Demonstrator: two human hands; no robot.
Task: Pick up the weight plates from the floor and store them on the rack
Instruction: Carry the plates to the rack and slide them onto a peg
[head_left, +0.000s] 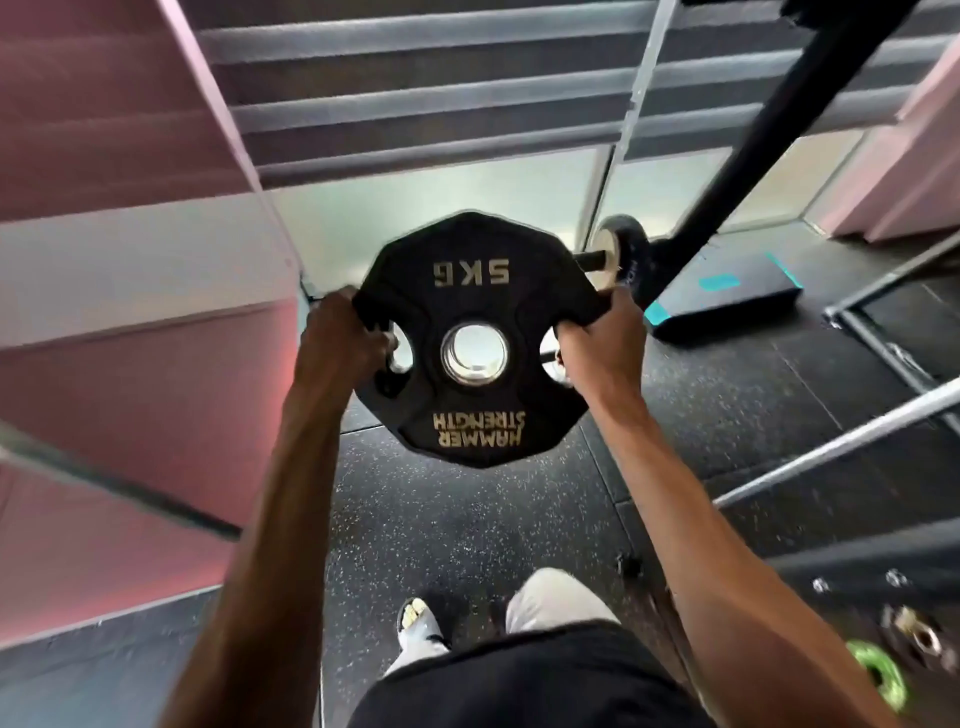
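Observation:
A black 5 kg weight plate (470, 291) with gold lettering and a chrome centre hole is held up in front of me, above the floor. My left hand (340, 340) grips its left edge, fingers curled through the left grip hole. On the other side, my right hand (597, 343) grips the right edge through the right hole. Just behind the plate, a rack peg (592, 258) with a white collar sticks out toward me, with another black plate (631, 254) stored on it. The slanted black rack post (769, 124) rises to the upper right.
A black and teal step platform (727, 299) lies on the speckled rubber floor (467, 519) at right. Steel bars (852, 441) cross the right side. A green ring (878, 673) lies at bottom right. A pink wall (104, 364) and frosted window (441, 208) stand ahead.

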